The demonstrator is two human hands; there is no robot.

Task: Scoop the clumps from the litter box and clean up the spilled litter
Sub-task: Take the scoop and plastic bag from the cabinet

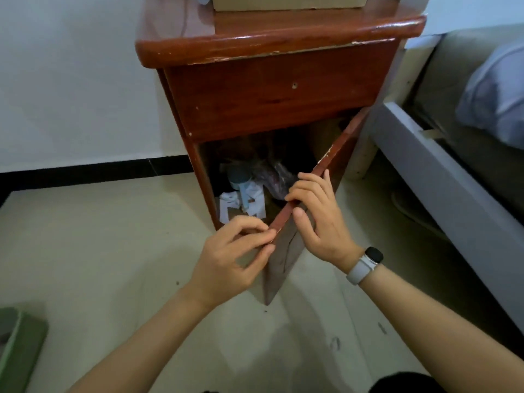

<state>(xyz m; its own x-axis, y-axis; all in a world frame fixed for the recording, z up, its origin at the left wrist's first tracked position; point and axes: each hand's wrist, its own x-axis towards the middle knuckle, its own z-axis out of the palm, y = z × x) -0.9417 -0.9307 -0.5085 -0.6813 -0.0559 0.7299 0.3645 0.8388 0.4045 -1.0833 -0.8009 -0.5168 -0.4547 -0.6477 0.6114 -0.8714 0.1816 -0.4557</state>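
Note:
A reddish wooden nightstand (269,89) stands against the wall with its lower door (320,168) swung open toward me. My left hand (235,256) pinches the door's near top corner. My right hand (317,217), with a white watch on the wrist, grips the door's top edge a little farther along. Inside the open compartment lie a crumpled plastic bag (272,177), a bluish container (239,177) and white packets (241,205). A green object (19,344), possibly the litter box, shows only partly at the lower left edge. No scoop is in view.
A cardboard box (289,2) sits on top of the nightstand. A grey bed frame (442,177) with a mattress and blue bedding runs along the right. The pale tiled floor (113,251) carries a few dark specks near the door.

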